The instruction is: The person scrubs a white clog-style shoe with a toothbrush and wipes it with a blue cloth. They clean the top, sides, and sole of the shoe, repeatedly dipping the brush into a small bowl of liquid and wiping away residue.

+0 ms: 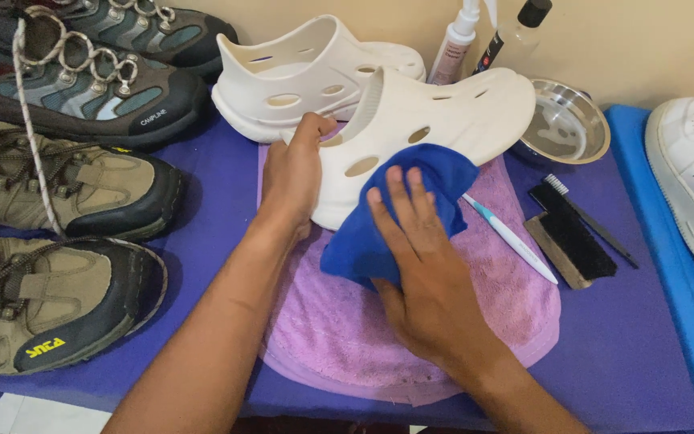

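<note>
A: What does this view show, largest first?

B: I see a pink terry towel (pixel 475 321) bearing the white perforated foam clog (pixel 435 128). My left hand (pixel 295 173) grips its heel; my right hand (pixel 423 265) presses a blue cloth (pixel 411 201) flat against its side.

A: Risks?

B: I judge the clog could slip toward the steel bowl (pixel 564 124). A black brush (pixel 572 233) and white toothbrush (pixel 512 237) crowd the right.

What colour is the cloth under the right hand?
Blue; the cloth shows best in the head view, pressed against the white clog.
</note>
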